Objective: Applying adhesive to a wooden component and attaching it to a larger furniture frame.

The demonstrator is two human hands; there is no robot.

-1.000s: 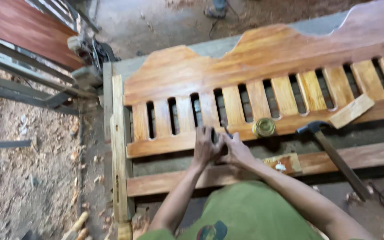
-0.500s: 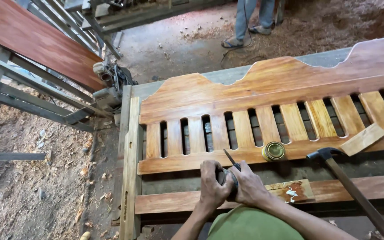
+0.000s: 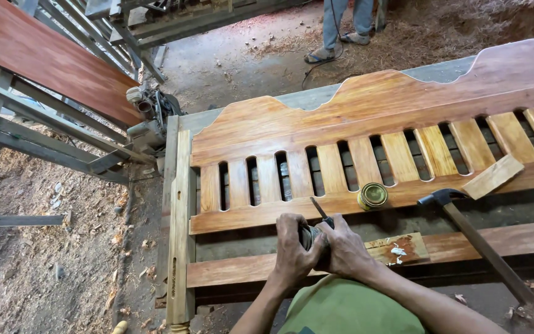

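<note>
A small dark tin is gripped by the left hand and right hand, a thin stick pointing to 11 o'clock; the headboard is already glossy, the lower rail duller.

Tin on slatted headboard rail, hammer right (offcut beside head)
</note>
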